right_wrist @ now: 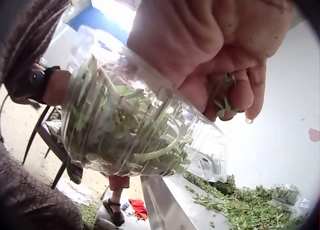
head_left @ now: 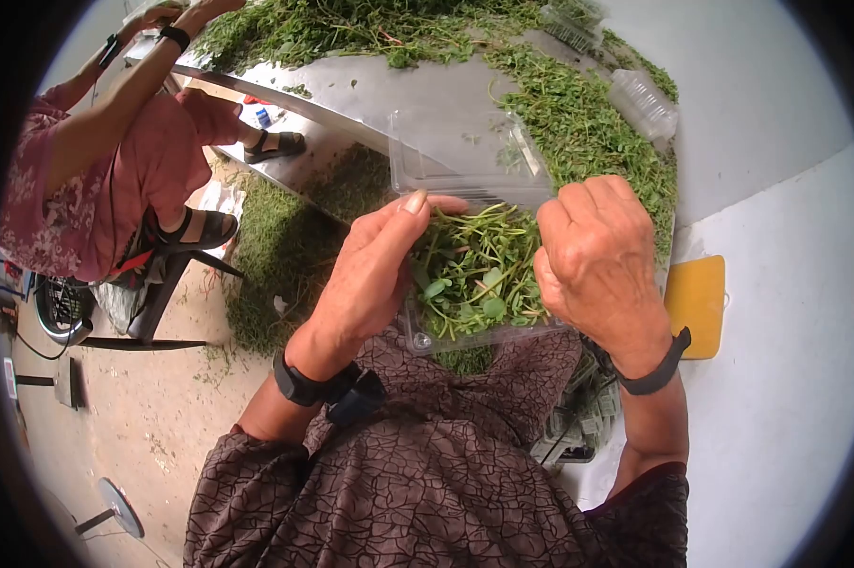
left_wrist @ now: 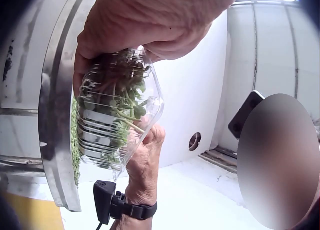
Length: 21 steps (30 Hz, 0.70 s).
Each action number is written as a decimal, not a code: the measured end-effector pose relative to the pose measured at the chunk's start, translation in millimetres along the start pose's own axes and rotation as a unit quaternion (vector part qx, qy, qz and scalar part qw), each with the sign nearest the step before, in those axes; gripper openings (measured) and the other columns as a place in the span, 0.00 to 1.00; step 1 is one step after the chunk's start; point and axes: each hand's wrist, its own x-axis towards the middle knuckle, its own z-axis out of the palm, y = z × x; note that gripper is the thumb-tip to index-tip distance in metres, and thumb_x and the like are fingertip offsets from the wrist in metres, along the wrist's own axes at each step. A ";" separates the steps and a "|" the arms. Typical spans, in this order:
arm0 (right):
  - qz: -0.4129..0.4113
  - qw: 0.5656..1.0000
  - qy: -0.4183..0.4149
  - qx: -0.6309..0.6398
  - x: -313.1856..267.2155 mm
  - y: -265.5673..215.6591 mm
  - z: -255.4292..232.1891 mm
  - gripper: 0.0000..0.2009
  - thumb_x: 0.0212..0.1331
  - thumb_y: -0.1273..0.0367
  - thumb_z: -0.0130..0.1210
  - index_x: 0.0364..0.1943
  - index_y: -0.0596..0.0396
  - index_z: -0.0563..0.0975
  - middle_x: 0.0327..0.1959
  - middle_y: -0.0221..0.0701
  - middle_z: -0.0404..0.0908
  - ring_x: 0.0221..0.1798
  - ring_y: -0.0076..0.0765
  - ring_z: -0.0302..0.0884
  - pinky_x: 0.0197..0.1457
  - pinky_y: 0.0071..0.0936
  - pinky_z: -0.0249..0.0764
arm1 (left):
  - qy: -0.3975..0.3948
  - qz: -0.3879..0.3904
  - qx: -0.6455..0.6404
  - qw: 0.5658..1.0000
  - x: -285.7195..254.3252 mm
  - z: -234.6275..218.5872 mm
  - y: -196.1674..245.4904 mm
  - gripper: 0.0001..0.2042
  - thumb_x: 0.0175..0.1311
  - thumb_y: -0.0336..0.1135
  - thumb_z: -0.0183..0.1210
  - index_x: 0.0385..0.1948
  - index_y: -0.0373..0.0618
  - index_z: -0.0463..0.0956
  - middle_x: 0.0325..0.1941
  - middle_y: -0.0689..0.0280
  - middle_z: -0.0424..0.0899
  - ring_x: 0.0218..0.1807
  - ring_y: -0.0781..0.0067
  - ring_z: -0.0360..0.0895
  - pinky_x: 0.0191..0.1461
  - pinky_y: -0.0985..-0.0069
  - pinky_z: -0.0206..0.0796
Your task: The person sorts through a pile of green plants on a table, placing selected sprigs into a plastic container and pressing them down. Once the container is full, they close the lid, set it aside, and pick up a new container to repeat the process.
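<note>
A clear plastic clamshell box (head_left: 415, 327) is filled with leafy green sprigs (head_left: 484, 275), and its lid (head_left: 427, 161) is folded back on the far side. My left hand (head_left: 370, 260) grips the box at its left side, thumb along the rim; the left wrist view shows that hand (left_wrist: 145, 24) wrapped over the box end. Over the box's right edge is my right hand (head_left: 597, 256), fingers curled. Seen from the right wrist, a small green sprig (right_wrist: 222, 99) is held in those curled fingers, close beside the box wall (right_wrist: 145, 155).
Loose greens (head_left: 578, 123) lie heaped across the metal table (head_left: 351, 90). Other clear boxes (head_left: 643, 102) stand at its right edge. A greens pile (head_left: 275, 275) covers the floor left. Another person (head_left: 115, 180) sits at the upper left. A yellow board (head_left: 696, 308) is at the right.
</note>
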 end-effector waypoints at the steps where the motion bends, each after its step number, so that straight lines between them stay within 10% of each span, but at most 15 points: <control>1: 0.000 1.000 0.000 0.001 0.3 -0.5 0.7 0.10 0.31 0.78 0.56 0.17 0.56 0.66 0.21 0.36 0.64 0.29 0.44 0.66 0.34 0.38 0.65 | 0.001 -0.001 0.000 1.000 -0.1 0.3 0.0 0.24 0.74 0.44 0.35 0.50 0.30 0.74 0.45 0.57 0.82 0.46 0.74 0.78 0.54 0.77 0.68; 21: 0.111 0.972 0.133 0.159 -23.6 -0.1 11.4 0.09 0.40 0.78 0.62 0.28 0.54 0.76 0.27 0.31 0.74 0.32 0.41 0.74 0.35 0.35 0.69 | 0.027 -0.002 -0.027 0.999 -0.2 -8.3 -3.1 0.23 0.74 0.44 0.37 0.51 0.31 0.73 0.50 0.58 0.79 0.51 0.73 0.76 0.58 0.75 0.65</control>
